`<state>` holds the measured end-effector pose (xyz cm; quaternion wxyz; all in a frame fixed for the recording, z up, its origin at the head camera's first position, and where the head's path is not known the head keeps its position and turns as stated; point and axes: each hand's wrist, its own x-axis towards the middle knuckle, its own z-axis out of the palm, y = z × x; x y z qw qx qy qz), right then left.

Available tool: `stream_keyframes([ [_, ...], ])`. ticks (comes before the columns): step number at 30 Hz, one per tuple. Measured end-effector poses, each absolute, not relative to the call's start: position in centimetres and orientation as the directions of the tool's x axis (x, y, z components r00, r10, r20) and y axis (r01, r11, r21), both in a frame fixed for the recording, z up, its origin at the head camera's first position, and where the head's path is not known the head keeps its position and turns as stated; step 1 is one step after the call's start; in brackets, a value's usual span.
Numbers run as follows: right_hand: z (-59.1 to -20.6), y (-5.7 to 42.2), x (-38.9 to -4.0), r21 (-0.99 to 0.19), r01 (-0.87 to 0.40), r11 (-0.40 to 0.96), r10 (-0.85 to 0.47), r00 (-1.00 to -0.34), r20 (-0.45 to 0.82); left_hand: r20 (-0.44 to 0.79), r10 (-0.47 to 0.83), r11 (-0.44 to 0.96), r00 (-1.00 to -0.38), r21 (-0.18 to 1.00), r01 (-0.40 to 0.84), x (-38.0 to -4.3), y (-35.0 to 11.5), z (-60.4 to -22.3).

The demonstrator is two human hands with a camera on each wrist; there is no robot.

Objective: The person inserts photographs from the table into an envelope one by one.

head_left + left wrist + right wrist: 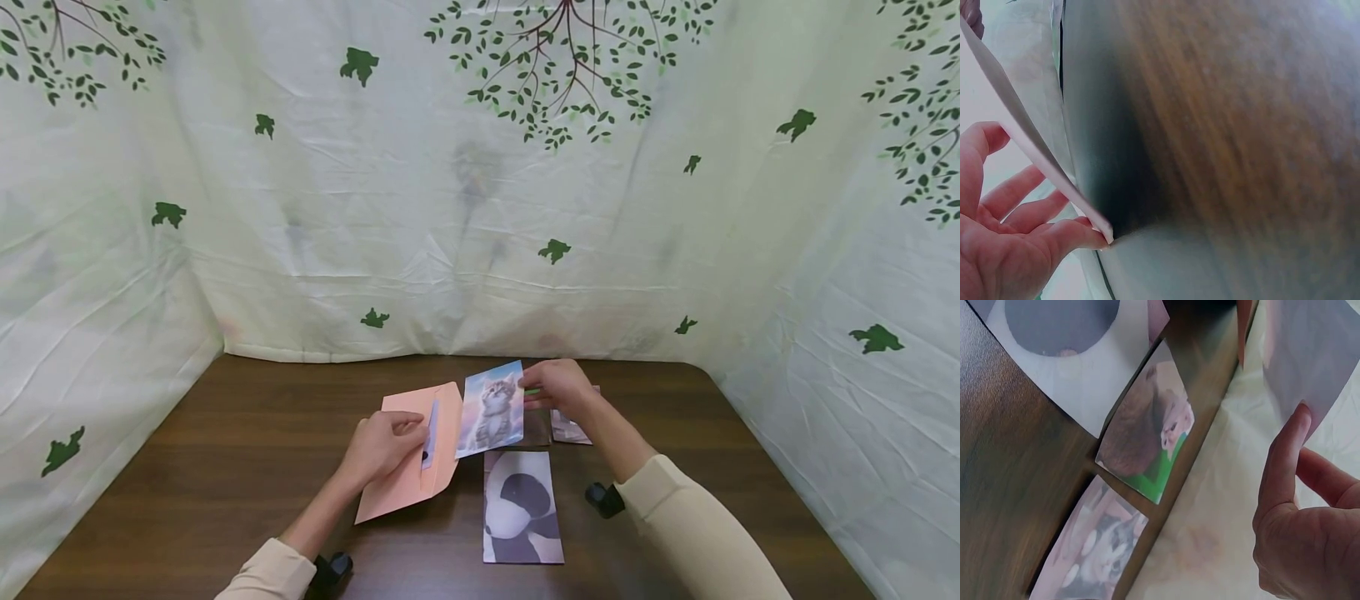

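Note:
My left hand [382,446] holds a peach envelope [397,493] tilted over the table, its flap side up. A pale blue strip with a dark spot [430,437] shows through the envelope's opening. In the left wrist view the envelope [1054,169] appears edge-on, with fingertips along its edge. A kitten picture card [491,408] is pinched at its right edge by my right hand [558,387], raised beside the envelope's flap. Only the card's plain back [1310,356] faces the right wrist view.
A large grey-and-white picture [1060,369] lies on the wooden table [247,467]. Behind it lie a brown animal picture with green [1138,431] and a pinkish cat picture [1094,550]. A leaf-printed cloth [450,208] hangs around the table's back and sides.

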<state>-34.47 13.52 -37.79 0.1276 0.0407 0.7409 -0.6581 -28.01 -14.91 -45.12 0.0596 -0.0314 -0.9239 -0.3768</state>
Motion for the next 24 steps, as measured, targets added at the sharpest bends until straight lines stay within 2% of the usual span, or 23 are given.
stream_keyframes([
  [24, -39.0, 11.0, -34.2, -0.956, 0.256, 0.14, -0.128, -0.953, -0.274, 0.13, 0.005, 0.719, -0.991, 0.689, 0.094, -28.3, -14.9, -45.3],
])
